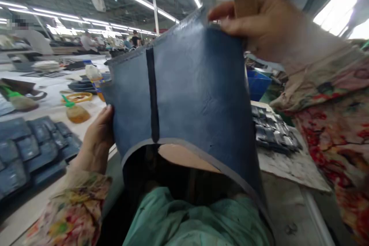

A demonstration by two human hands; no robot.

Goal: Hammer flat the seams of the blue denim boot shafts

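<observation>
Blue, leathery-looking curved panel with a black stripe (184,84) is up above our green-clothed lap (196,219), arched cutout pointing down at us, stripe near upright. Left hand's (99,132) pinching its left edge, apart from the overlapping blue pieces (31,150); right hand's (259,27) wrapped round a blurry brown-and-dark flat tool (246,2) at the top edge.

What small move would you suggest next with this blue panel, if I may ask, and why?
I would probably lower the blue panel to a steadier rest before using the tan-and-dark tool: the left hand grips the panel's left edge, while the right hand, at its upper right corner, also holds that blurred tool, so neither seems free.
</observation>
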